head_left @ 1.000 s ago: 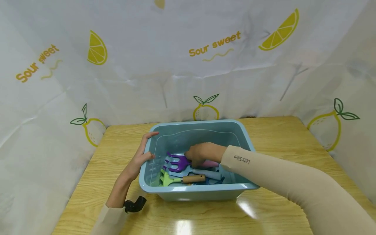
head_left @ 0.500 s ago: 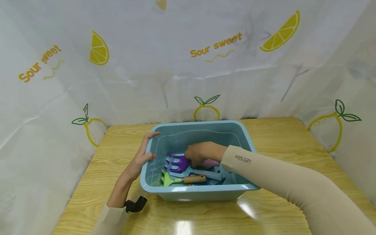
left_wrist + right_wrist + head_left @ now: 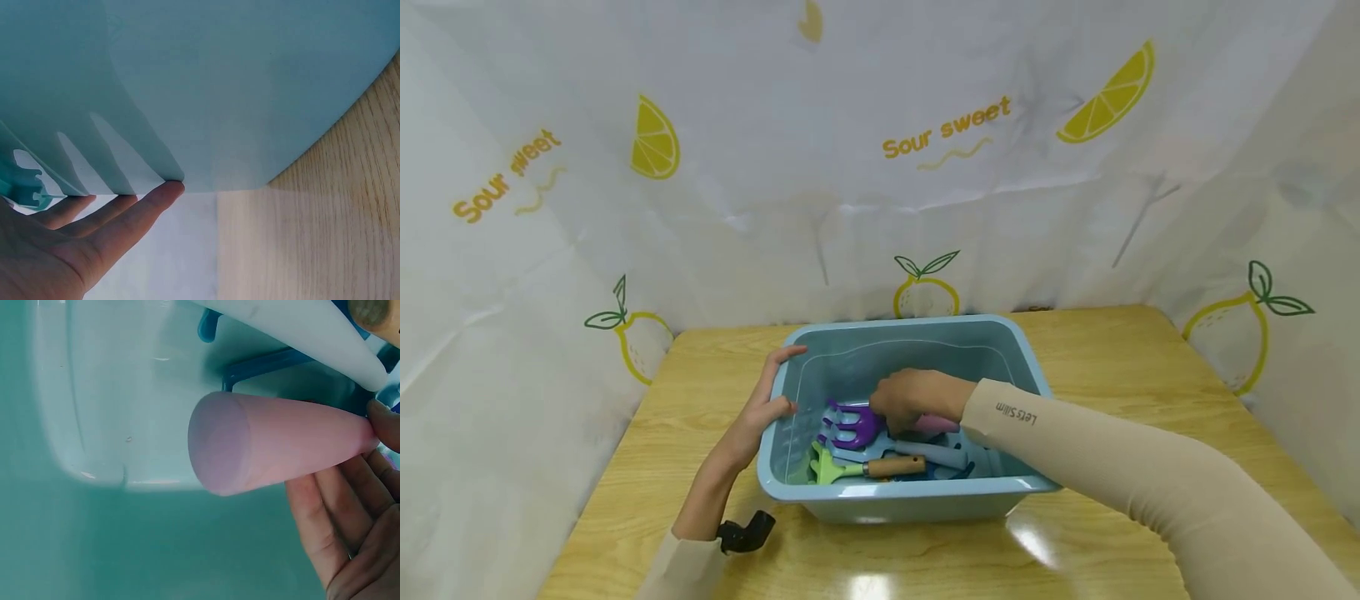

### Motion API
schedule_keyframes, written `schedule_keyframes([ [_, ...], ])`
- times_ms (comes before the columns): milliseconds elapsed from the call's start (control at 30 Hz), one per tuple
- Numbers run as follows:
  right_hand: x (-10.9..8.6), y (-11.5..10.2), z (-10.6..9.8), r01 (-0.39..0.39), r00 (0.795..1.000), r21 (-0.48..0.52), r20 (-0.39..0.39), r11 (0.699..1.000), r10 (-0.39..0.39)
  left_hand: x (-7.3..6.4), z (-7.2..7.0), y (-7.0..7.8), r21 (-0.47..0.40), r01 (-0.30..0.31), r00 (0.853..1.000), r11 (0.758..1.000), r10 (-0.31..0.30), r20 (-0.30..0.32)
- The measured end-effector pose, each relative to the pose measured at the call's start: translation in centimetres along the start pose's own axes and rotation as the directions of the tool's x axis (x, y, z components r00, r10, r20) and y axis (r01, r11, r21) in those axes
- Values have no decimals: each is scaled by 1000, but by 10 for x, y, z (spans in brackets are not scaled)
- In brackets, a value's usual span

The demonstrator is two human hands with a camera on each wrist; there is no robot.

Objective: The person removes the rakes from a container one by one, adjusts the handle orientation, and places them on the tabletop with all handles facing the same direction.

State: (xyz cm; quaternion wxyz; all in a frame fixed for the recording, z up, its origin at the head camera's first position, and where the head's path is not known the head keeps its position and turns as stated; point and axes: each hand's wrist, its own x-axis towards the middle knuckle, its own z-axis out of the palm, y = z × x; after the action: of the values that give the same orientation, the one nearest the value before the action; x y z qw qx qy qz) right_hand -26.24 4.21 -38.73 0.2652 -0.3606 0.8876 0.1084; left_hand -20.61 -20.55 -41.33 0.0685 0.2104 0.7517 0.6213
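My left hand (image 3: 752, 423) holds the left rim of a light blue plastic bin (image 3: 910, 490), with two digits over the edge. In the left wrist view several extended fingers (image 3: 134, 222) touch the bin's outer wall. Inside the bin, my right hand (image 3: 908, 402) grips a hand fork by its pink handle (image 3: 281, 437); purple tines (image 3: 859, 427) show left of the hand. The join between handle and tines is hidden by the hand. Nearer me lie a blue hand rake with a pale blue-grey handle (image 3: 931, 454) and a green hand rake with a wooden handle (image 3: 895, 467).
More dark blue tool parts (image 3: 958, 468) lie beneath the other tools, partly hidden. The bin stands on a wooden table (image 3: 1097, 358), before a white cloth (image 3: 775, 167) with lemon prints. A black wrist mount (image 3: 747, 532) sits on the left wrist.
The head view has shifted slightly, so everything sits a little lower in the frame. Both hands keep their places on the bin and the fork.
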Motion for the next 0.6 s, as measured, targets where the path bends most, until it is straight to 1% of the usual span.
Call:
schedule_keyframes([
  [167,-2,-2,1,-13,1000,40,2,999,13,-1,0,0,0,12,1000,1000,-12,0],
  [333,-4,-5,2,-53,998,159,47,986,46,-3,0,1,1,18,1000,1000,-18,-7],
  [400,-5,-6,2,-63,997,190,55,980,53,-4,0,1,-3,19,1000,1000,-19,-7],
  [600,-8,-8,4,-77,997,201,41,977,70,-3,3,2,-5,7,1000,1000,-7,0],
])
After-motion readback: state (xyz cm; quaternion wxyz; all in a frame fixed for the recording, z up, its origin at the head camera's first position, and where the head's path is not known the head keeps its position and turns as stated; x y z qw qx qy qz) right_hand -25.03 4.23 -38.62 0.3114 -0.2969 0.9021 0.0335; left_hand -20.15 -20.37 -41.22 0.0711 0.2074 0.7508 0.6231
